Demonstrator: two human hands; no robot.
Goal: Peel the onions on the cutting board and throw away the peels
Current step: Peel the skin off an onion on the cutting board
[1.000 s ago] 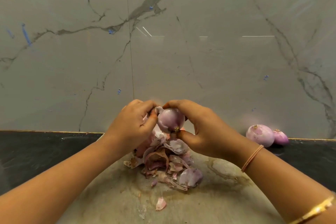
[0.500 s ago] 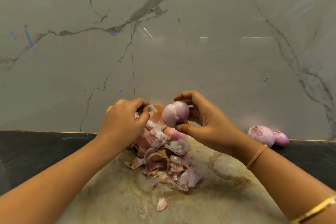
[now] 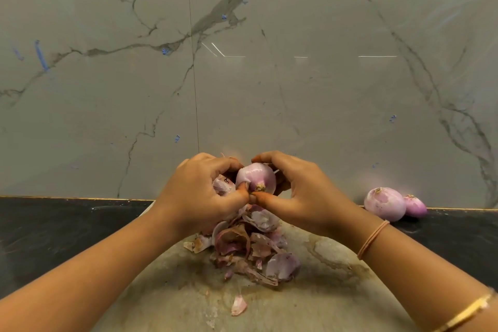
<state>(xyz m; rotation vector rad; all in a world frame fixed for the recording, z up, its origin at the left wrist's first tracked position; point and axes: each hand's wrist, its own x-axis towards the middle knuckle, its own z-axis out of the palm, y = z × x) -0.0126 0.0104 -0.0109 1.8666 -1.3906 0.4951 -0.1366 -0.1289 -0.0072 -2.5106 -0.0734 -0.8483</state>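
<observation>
A pale purple onion (image 3: 256,176) is held above the cutting board (image 3: 310,291), root end facing me. My right hand (image 3: 301,194) grips it from the right, fingers over its top and thumb under it. From the left, my left hand (image 3: 202,197) curls against it, thumb tip pressing at the root, with a piece of peel (image 3: 222,184) tucked in its fingers. Below both hands a pile of pink and brown peels (image 3: 250,248) lies on the board. One loose peel (image 3: 238,304) lies nearer me.
Two peeled onions (image 3: 385,203), (image 3: 415,206) lie on the black counter (image 3: 54,229) at the right, against the marble wall (image 3: 242,75). The board carries a stained patch (image 3: 331,250) to the right of the pile.
The hands were apart half a second ago, the right one lifting the onion alone. They have come together again and the left thumb now presses at the onion's root.
</observation>
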